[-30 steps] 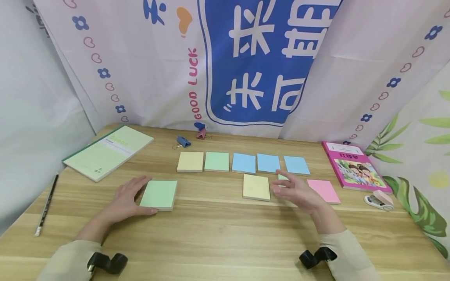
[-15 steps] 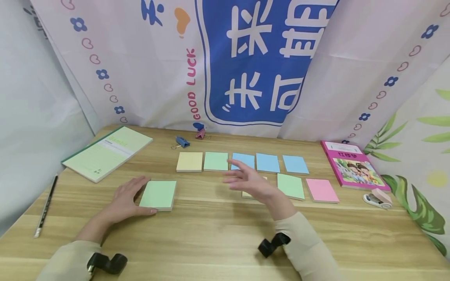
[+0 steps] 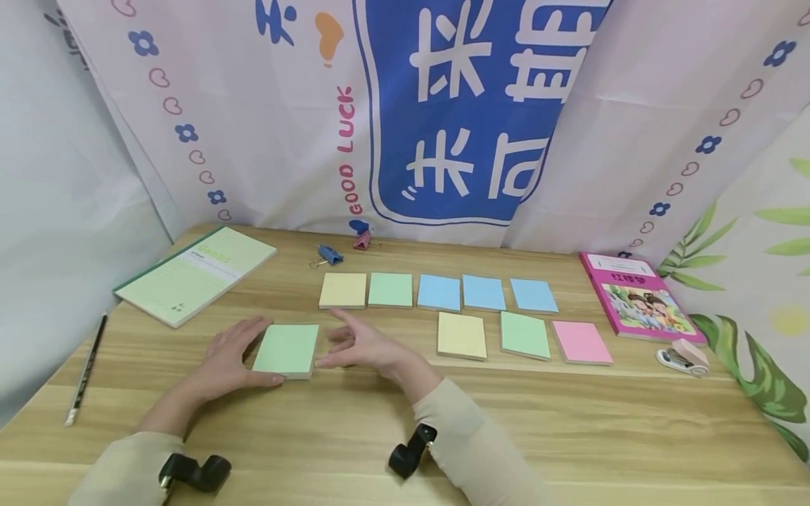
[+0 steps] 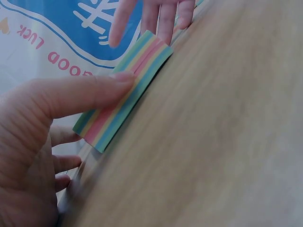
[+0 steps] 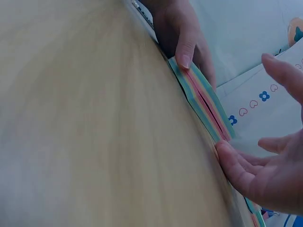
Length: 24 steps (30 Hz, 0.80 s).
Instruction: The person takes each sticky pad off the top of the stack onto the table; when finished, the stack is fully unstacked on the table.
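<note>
My left hand (image 3: 234, 358) rests on the table around the left side of a green-topped sticky note pad (image 3: 287, 350). Its thumb presses the pad's near edge, and the other fingers lie along the left side. In the left wrist view the pad's side (image 4: 135, 80) shows pink, yellow, blue and green layers. My right hand (image 3: 370, 348) is just right of that pad, fingers spread and holding nothing. The right wrist view has its fingertips close to the pad's end (image 5: 206, 104); whether they touch is hard to tell.
A back row holds yellow (image 3: 342, 290), green (image 3: 390, 289) and blue pads (image 3: 439, 293). Yellow (image 3: 461, 336), green (image 3: 524, 335) and pink pads (image 3: 582, 342) lie in front. Around them are a notebook (image 3: 196, 275), pencil (image 3: 86, 370), binder clips (image 3: 330, 254), book (image 3: 642, 299) and small stapler (image 3: 683, 357).
My right hand has moved left across the table, from beside the front yellow and green pads to the pad at my left hand. The left hand has stayed in place.
</note>
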Available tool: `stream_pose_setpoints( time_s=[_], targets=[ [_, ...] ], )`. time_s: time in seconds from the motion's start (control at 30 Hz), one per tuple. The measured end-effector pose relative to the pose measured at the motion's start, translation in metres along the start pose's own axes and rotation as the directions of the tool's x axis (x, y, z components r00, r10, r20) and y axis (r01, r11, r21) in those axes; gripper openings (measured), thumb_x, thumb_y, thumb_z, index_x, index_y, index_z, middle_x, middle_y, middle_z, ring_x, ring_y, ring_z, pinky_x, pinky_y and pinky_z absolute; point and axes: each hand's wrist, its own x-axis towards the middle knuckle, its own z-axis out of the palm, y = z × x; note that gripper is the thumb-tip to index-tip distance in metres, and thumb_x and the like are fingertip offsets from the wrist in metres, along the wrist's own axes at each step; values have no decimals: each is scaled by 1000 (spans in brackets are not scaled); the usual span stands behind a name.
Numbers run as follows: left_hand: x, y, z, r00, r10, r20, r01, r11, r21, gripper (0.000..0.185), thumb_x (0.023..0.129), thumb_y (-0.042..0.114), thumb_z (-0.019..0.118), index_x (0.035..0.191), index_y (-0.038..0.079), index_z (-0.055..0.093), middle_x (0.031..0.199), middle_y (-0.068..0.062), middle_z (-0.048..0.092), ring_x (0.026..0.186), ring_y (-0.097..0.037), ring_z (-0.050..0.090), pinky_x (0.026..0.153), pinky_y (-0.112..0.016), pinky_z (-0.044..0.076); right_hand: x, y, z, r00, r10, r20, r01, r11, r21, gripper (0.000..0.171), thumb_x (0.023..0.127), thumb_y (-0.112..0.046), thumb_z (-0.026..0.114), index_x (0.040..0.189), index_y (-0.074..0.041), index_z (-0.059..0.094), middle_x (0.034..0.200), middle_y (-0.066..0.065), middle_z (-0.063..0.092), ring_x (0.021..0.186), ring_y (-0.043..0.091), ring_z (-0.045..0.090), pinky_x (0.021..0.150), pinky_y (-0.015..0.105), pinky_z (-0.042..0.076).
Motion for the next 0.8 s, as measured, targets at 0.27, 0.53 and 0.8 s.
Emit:
stream_pose_setpoints(
  time_s=[0.27,0.53,0.8],
  targets=[
    [-1,1,0,1000,2,-9,-2,1000,5,94,60,44,73,130,-2,30,131,-28,24,118,-46,14,90,-61,4,13,5,18,995,-39,-88,12,958,-287,92,64,-19,77,137,-9,22,123,9,38,86,14,48,66,21,44],
    [-1,1,1,1000,6,-12,-6,1000,-13,94,61,43,73,131,0,29,132,-27,22,119,-45,13,90,-62,2,18,5,29,979,-92,-184,-48,771,-636,91,56,-43,77,131,-13,36,122,6,38,103,15,42,83,26,38],
    [-1,-2,2,1000,0,-13,0,1000,-12,94,60,43,73,131,0,29,133,-27,22,119,-45,13,90,-62,2,20,7,35,963,-116,-242,-91,707,-701,90,56,-46,76,130,-15,37,119,4,39,100,13,43,79,23,39]
  ],
)
